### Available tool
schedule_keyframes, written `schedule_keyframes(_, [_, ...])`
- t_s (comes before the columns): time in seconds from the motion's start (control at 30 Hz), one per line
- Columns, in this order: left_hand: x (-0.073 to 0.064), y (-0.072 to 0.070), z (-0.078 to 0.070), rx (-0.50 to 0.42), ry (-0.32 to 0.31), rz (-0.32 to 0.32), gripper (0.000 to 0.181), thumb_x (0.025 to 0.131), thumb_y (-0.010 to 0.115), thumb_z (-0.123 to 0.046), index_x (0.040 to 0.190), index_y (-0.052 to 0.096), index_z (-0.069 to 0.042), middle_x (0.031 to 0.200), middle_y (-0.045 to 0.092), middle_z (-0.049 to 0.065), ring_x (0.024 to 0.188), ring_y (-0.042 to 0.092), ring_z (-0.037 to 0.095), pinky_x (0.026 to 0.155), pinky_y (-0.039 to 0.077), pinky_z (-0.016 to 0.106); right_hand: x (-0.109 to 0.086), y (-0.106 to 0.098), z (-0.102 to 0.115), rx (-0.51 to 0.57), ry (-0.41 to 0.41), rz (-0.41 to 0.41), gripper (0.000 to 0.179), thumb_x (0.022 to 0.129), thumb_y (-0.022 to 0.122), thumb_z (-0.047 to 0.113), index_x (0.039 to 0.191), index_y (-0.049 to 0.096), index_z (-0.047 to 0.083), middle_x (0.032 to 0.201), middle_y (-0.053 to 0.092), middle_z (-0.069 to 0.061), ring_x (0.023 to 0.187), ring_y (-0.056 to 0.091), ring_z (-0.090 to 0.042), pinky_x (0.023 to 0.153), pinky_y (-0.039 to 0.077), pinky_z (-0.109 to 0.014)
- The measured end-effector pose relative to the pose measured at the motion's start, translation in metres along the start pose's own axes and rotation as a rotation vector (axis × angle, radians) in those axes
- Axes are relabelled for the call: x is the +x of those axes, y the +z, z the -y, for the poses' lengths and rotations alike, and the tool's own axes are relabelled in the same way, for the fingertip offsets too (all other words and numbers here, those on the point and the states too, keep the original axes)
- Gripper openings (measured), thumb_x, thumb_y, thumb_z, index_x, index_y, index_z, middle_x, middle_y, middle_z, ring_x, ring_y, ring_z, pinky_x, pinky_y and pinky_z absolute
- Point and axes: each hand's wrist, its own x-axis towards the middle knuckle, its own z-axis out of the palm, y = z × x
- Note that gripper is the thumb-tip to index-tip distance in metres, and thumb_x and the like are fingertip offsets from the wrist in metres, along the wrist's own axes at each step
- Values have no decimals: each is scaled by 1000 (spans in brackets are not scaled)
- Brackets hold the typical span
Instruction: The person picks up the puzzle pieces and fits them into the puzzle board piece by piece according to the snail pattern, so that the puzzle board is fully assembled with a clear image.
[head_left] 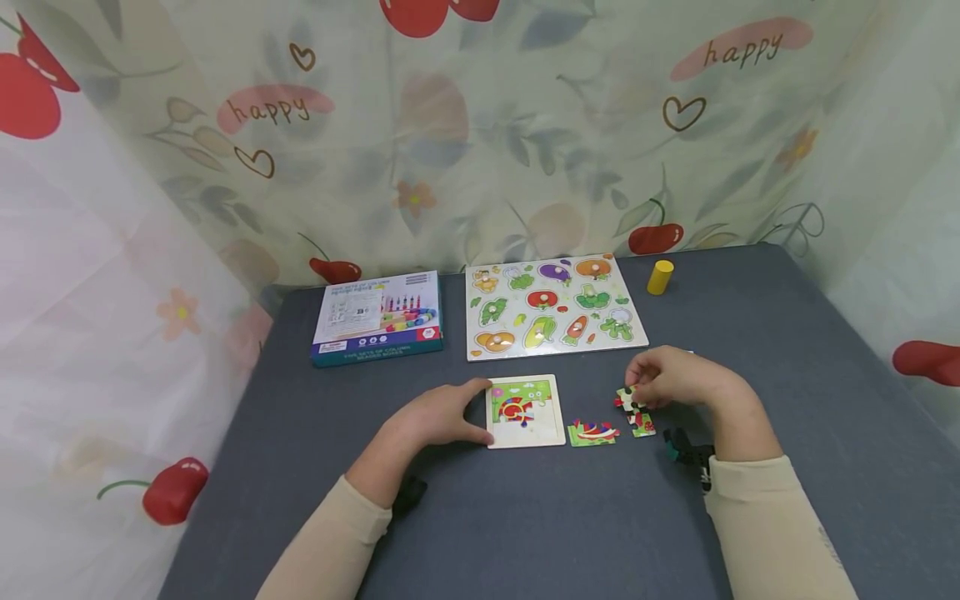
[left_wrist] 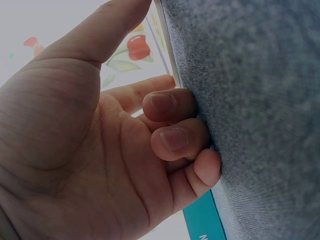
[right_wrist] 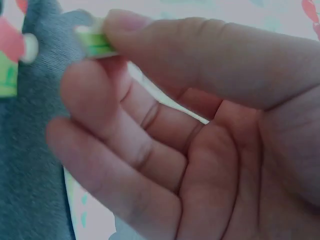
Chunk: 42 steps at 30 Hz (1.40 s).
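A small square wooden puzzle tray (head_left: 557, 433) lies on the table, with a partly filled red, yellow and green picture inside. My left hand (head_left: 438, 414) holds its left side, thumb at the near corner and index finger at the far one. In the left wrist view, the other fingers (left_wrist: 174, 140) curl against the cloth. My right hand (head_left: 678, 377) pinches a jigsaw piece (right_wrist: 97, 44) with green on it between thumb and fingertips. Just below that hand lies another jigsaw piece (head_left: 642, 425). Several loose pieces (head_left: 592, 433) lie together right of the tray.
Behind the tray, a vegetable peg puzzle board (head_left: 555, 308) lies on the dark tablecloth (head_left: 480, 533). To its left is a flat boxed set (head_left: 377, 318). A yellow cylinder (head_left: 660, 277) stands at the back right. A patterned curtain (head_left: 480, 167) hangs behind the table.
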Motion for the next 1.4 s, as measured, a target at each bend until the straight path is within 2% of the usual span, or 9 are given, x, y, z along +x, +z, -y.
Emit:
schedule_keyframes(0.2, [0,0,0,-2,-1,0,90,82,83,-53,157,41,-25,147,54,9,121,53,27,107,43,53,-6,-9,1,75,-39,-22,19,96,68,5,110,60,-6,89,62,-10,81,66,-24,78,58,-40])
schedule_keyframes(0.47, [0,-1,-1,-7,4,4,89,83,83,-52,157,42,-25,146,54,9,121,53,27,107,43,53,-19,-18,9,60,-86,-143,25,97,69,10,117,64,-5,102,65,-12,90,70,-28,83,57,-40])
schedule_keyframes(0.67, [-1,-3,-3,-8,-3,4,90,82,83,-52,157,42,-25,147,54,9,122,53,28,107,42,55,-28,-22,19,31,-94,-238,31,97,73,21,122,70,2,104,73,-9,96,69,-30,79,55,-37])
schedule_keyframes(0.87, [-2,-3,-3,-12,-7,8,90,82,84,-52,157,42,-25,147,54,10,123,53,28,107,42,55,-36,-22,29,22,-130,-301,34,94,77,20,125,71,5,101,75,-8,89,68,-21,73,54,-30])
schedule_keyframes(1.17, [-1,-3,-2,-5,-4,5,90,82,83,-53,157,42,-25,147,54,10,121,53,28,107,42,54,-49,-19,47,5,-226,-322,42,90,80,11,130,69,2,100,74,-8,86,66,-19,63,53,-28])
schedule_keyframes(1.4, [-1,-2,-2,-3,-5,3,90,82,83,-53,157,42,-25,147,54,10,121,53,28,107,42,54,-53,-11,59,21,-286,-333,42,91,80,12,130,69,1,102,73,-9,85,66,-17,60,51,-29])
